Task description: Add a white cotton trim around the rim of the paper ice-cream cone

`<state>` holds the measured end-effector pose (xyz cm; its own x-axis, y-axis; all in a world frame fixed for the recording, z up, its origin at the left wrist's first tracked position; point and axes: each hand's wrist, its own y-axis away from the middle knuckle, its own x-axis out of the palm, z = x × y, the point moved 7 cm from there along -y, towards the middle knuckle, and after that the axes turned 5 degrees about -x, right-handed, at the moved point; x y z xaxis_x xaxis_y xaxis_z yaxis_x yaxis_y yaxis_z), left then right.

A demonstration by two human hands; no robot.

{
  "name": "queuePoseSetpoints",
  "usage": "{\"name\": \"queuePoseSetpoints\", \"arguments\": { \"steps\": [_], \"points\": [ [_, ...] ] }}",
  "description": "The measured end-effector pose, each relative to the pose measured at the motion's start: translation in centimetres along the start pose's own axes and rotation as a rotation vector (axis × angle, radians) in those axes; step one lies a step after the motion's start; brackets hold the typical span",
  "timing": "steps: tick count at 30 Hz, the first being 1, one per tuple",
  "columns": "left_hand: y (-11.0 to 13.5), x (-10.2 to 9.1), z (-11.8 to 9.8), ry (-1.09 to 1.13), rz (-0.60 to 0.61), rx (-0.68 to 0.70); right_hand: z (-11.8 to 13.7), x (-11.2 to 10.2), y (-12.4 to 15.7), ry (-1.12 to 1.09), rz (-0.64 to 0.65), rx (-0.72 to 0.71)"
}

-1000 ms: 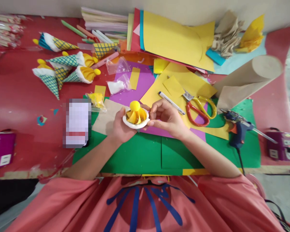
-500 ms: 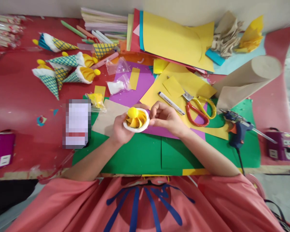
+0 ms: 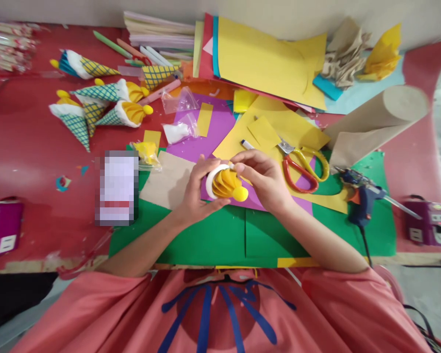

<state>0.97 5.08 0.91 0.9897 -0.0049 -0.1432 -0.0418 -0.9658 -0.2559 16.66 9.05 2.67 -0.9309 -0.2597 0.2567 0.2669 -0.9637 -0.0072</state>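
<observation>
In the head view, the left hand (image 3: 198, 196) is curling around a small craft piece of pleated yellow paper (image 3: 224, 184), its fingers sitting along the far side and its thumb along the near side. The right hand (image 3: 266, 181) is pinching a soft-looking white trim (image 3: 210, 184) at the rim's far side, thumb and forefinger nearly meeting there. The piece is hanging between the hands, above the green paper sheet (image 3: 202, 240) that is running along the near edge of the red-topped table (image 3: 29, 166). It is tilting so that its round yellow ball (image 3: 240, 193) is pointing toward the right and the near edge.

The step in hand seems to be pressing or settling the trim around the rim. Doing this well is probably calling for a light left grip, since the pleats are looking easy to crush, and for short right-hand pinches, with the piece turning little by little so that the trim is lying evenly. The ball is likely best left untouched. Toward the table's right edge, a dark blue glue gun (image 3: 362, 203) is lying on the green sheet; should a stretch of trim be lifting, a small dab would perhaps be serving better than harder squeezing.
</observation>
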Motion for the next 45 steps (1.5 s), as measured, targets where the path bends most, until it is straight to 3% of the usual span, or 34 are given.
{"name": "queuePoseSetpoints", "arguments": {
  "steps": [6, 10, 17, 27, 45],
  "points": [
    [-1.3, 0.2, -1.0, -0.229, 0.076, 0.023, -0.7, -1.2, -0.8, 0.079, -0.063, -0.05],
    [-1.4, -0.1, -1.1, -0.156, 0.042, -0.06, -1.0, -1.2, -0.9, 0.126, -0.064, -0.1],
    [-1.4, -0.1, -0.1, 0.038, -0.093, -0.271, -1.3, -0.5, -0.8, 0.248, 0.046, -0.265],
    [-2.0, -0.5, 0.8, -0.118, -0.061, -0.16, -2.0, -0.7, -0.9, 0.365, 0.053, -0.224],
    [-1.5, -0.2, 0.3, -0.211, -0.075, -0.041, -1.3, -0.3, -0.8, 0.428, 0.072, -0.341]
  ]
}}
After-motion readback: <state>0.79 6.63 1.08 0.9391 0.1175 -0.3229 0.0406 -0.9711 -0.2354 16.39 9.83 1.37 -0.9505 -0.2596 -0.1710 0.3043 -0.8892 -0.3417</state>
